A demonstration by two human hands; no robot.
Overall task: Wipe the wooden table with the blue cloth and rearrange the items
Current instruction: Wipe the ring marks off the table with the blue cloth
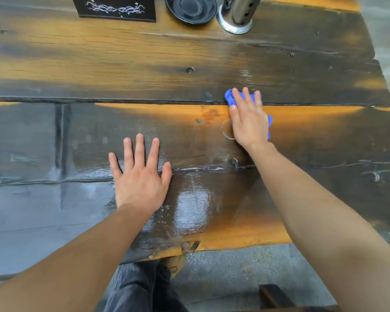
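Note:
The wooden table (122, 64) fills the view, dark and orange planks with a wet sheen near the front. My right hand (248, 119) lies flat on the blue cloth (229, 97), pressing it onto the table right of centre; the cloth shows past the fingertips and at the hand's right side. A faint white ring mark sits just left of that hand. My left hand (140, 174) rests palm down on the wood, fingers spread, holding nothing. At the far edge stand a black box with a silver pattern (115, 9), a dark bowl (190, 9) and a shiny metal holder (236, 14).
The table's front edge runs along the bottom, with grey floor (234, 273), my dark trousers and a shoe below it. A dark wooden bench corner (273, 296) shows at the bottom right. The table's right edge meets grey floor at the upper right.

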